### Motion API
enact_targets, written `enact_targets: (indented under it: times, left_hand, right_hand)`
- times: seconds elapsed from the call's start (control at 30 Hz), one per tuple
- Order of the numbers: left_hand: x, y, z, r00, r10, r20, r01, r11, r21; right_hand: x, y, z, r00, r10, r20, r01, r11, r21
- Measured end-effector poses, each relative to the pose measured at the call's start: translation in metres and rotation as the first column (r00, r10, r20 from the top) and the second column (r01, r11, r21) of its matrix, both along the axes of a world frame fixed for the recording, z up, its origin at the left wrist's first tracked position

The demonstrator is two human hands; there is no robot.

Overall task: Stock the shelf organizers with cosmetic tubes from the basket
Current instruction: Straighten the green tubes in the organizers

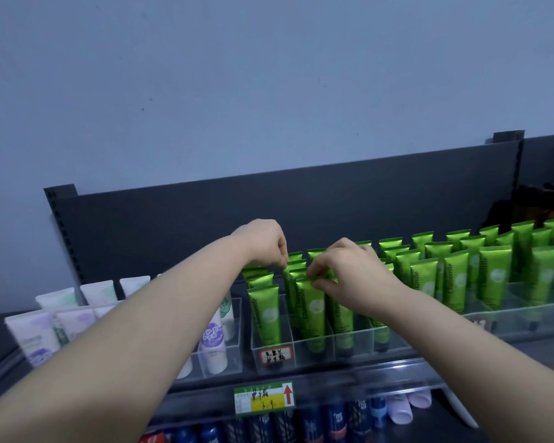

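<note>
At the middle of the frame our left hand point(264, 243) pinches the crimped top of a green tube point(289, 276), and our right hand point(349, 276) grips the top of the next green tube point(312, 311) between thumb and fingers. Both tubes stand upright in the clear organizer point(314, 346). White tubes point(29, 334) fill the lower left; no basket shows.

The light was dim, even and cool, giving the wall point(205, 75) a blue-grey cast. No hard shadows showed. Soft sheen lay on the green tubes point(490, 276) right of the grips. Wide-angle distortion bowed the shelf point(381, 375) edge. The lowest bottles point(333, 423) were dark and blurred.
</note>
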State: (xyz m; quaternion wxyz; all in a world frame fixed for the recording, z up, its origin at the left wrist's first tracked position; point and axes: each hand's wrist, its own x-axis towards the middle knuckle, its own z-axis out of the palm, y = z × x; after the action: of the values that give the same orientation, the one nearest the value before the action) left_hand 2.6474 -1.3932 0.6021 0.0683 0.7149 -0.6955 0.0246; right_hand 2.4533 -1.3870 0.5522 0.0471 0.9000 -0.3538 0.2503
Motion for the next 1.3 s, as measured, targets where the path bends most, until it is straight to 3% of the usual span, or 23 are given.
enact_targets:
  times: [0.23,0.33,0.57,0.93,1.2,1.3]
  left_hand:
    - [-0.009,0.010,0.014,0.968,-0.101,-0.229,0.073,0.989,-0.126]
    - [-0.017,0.014,0.011,0.987,-0.109,-0.121,0.108,0.994,-0.012]
    - [-0.009,0.019,0.003,0.996,-0.093,-0.009,0.093,0.996,-0.014]
    - [-0.005,0.019,-0.001,0.994,-0.103,-0.046,0.102,0.995,-0.020]
    - [0.009,0.031,0.007,0.978,-0.080,-0.190,0.066,0.995,-0.081]
    - [0.024,0.039,0.015,0.983,-0.027,-0.182,0.008,0.995,-0.103]
  right_hand:
    - [-0.001,-0.001,-0.003,0.999,-0.029,0.026,0.029,1.000,-0.009]
    - [0.000,-0.001,-0.003,0.999,-0.033,0.029,0.033,0.999,0.000]
    - [0.009,0.004,0.000,0.998,-0.027,0.049,0.026,0.999,0.019]
    - [0.014,0.008,0.001,0.999,-0.032,-0.015,0.032,0.999,0.013]
    - [0.017,0.010,0.004,1.000,-0.007,0.006,0.007,1.000,-0.014]
    - [0.021,0.014,0.008,0.997,0.039,0.064,-0.035,0.997,-0.069]
